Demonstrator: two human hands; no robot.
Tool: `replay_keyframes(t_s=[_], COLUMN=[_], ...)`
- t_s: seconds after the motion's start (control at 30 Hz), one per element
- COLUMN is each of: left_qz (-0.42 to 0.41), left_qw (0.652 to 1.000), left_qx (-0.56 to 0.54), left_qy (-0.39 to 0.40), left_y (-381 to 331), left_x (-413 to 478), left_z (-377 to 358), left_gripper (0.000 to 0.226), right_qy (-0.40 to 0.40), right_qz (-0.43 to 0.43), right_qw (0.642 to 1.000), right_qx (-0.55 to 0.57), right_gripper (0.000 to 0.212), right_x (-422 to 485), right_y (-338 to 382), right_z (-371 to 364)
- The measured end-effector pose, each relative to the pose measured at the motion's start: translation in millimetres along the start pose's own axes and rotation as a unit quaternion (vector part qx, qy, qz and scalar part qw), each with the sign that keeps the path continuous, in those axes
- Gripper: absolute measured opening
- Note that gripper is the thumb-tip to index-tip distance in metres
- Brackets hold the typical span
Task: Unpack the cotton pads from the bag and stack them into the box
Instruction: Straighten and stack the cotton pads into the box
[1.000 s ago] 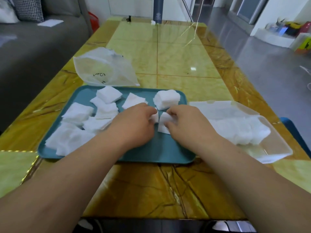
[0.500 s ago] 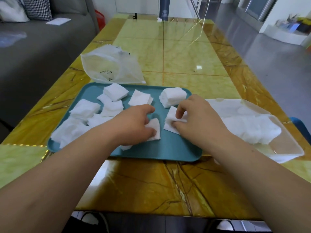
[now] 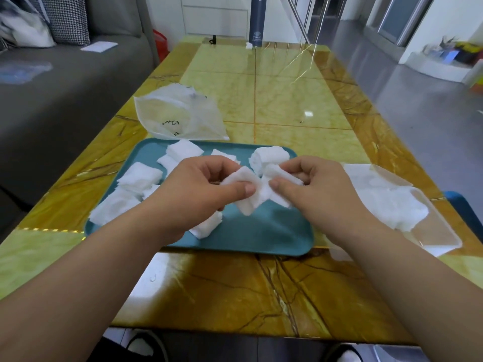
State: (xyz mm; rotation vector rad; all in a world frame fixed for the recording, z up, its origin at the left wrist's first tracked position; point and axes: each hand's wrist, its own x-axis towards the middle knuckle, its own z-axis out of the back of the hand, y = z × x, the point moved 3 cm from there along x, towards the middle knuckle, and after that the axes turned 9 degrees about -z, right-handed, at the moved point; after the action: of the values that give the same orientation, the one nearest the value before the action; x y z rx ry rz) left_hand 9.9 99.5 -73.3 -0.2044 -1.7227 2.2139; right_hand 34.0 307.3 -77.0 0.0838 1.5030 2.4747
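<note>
Above a teal tray my left hand pinches a small stack of white cotton pads between thumb and fingers. My right hand grips another few cotton pads, touching the left stack. Several loose cotton pads lie on the tray's left half, and one small stack stands at its far edge. The clear plastic box sits right of the tray with white pads inside. The empty translucent bag lies beyond the tray.
Everything rests on a glossy yellow marble table. A grey sofa runs along the left side. A dark cylinder stands at the table's far end. A blue chair edge shows right of the box.
Both hands lifted off the tray, each with cotton pads, and brought them together above its middle. One pad stayed on the tray below my left hand.
</note>
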Motion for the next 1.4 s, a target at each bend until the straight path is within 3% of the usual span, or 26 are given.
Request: replay_keyframes(t_s=[0.1,0.33,0.5,0.87,1.03,1.13,1.2,1.4], left_qz=[0.008,0.016,0.023,-0.017,-0.027,-0.032,-0.027,-0.036], left_qw=[0.996,0.999,0.997,0.999,0.999,0.993,0.99,0.999], left_qx=[-0.082,-0.025,-0.076,-0.024,0.021,0.078,0.102,0.029], left_qy=[0.029,0.028,0.02,-0.014,-0.036,-0.078,-0.089,-0.012], left_y=[-4.2,4.9,6.3,7.6,9.7,7.3,5.8,4.2], left_x=[-3.5,-0.3,2.9,5.7,4.4,4.2,3.6,2.0], left_z=[-9.4,-13.8,-15.3,-16.3,-16.2,-15.4,-14.0,-18.8], left_gripper=[0.009,0.013,0.015,0.008,0.015,0.022,0.028,0.028], right_qy=[0.041,0.133,0.153,0.141,0.188,0.155,0.113,0.075], right_qz=[-0.008,0.046,0.044,0.039,-0.011,0.032,0.058,0.073], right_qw=[0.998,0.99,0.987,0.988,0.974,0.986,0.992,0.994], right_qx=[0.049,0.015,0.019,0.051,0.128,0.057,0.02,0.007], right_gripper=[0.012,0.029,0.047,0.052,0.029,0.034,0.027,0.029], right_x=[-2.0,-6.1,-7.8,-8.6,-6.9,-9.1,-8.1,-6.1], right_y=[3.0,7.7,7.4,10.1,8.6,8.7,8.4,5.5], right_z=[-4.3,-8.0,-6.9,-7.2,-6.6,-7.4,-10.2,-6.6])
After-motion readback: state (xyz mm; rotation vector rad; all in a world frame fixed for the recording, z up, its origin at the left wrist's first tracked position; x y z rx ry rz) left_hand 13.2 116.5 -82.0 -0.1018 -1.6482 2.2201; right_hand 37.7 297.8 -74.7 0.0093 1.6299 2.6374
